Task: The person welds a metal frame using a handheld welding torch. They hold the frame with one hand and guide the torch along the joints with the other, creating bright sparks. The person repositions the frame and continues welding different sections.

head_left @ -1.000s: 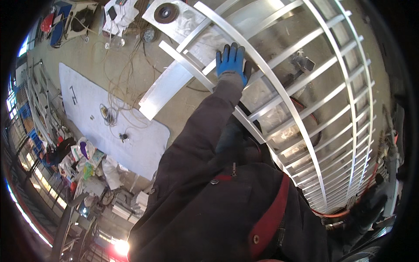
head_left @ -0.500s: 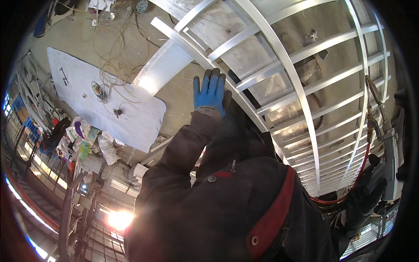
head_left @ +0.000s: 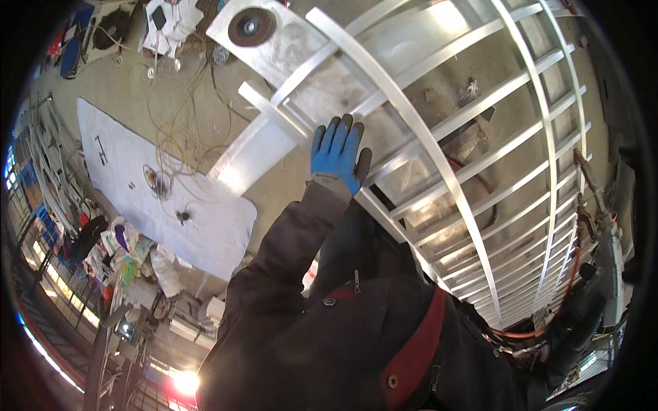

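Observation:
My left hand [head_left: 339, 156], in a blue glove with dark fingertips, lies over the near rail of a silvery metal frame [head_left: 473, 257]. Its fingers are stretched out and the thumb stands apart; nothing is in it. Whether the palm presses on the rail cannot be seen. Long curved bars and many cross slats make up the frame. Off to the far right, my right hand [head_left: 588, 272] is dark and partly lost in shadow. It appears closed round a grey torch-like tool [head_left: 612, 284] with a thin neck pointing up beside the frame's outer bar.
A reddish hose [head_left: 521, 335] loops below the frame at the right. Beyond the frame a dark round disc [head_left: 251, 27] rests on a metal sheet. On the floor at left lie a pale sheet [head_left: 127, 161], tangled cables [head_left: 181, 113] and a heap of bags [head_left: 127, 250].
The view has shifted, so the frame sits lower and the round disc shows. My left thumb has spread away from the fingers. My right hand stays by the tool.

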The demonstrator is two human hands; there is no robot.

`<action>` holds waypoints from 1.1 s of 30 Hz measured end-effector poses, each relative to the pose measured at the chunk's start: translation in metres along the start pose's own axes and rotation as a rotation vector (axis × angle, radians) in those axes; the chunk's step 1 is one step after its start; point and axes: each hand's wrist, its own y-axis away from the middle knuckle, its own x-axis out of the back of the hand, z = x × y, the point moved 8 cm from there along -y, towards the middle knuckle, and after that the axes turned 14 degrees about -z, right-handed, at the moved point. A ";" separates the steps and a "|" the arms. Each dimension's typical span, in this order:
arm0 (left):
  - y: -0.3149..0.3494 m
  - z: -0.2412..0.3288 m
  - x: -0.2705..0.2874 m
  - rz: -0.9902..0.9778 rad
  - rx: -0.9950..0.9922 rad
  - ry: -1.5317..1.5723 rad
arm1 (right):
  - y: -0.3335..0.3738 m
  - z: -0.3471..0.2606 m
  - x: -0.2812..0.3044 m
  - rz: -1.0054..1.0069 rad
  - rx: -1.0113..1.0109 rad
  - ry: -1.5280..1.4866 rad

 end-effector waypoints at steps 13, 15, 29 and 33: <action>-0.097 -0.003 -0.034 0.032 -0.066 -0.162 | -0.146 -0.073 -0.279 -0.679 0.034 0.239; -0.099 -0.005 -0.036 0.033 -0.081 -0.137 | -0.155 -0.074 -0.330 -0.819 0.020 0.340; -0.100 -0.015 -0.044 0.014 -0.048 -0.091 | -0.222 -0.031 -0.451 -1.173 0.038 0.265; -0.101 -0.017 -0.044 0.007 -0.033 -0.063 | -0.224 -0.026 -0.460 -1.168 -0.037 0.270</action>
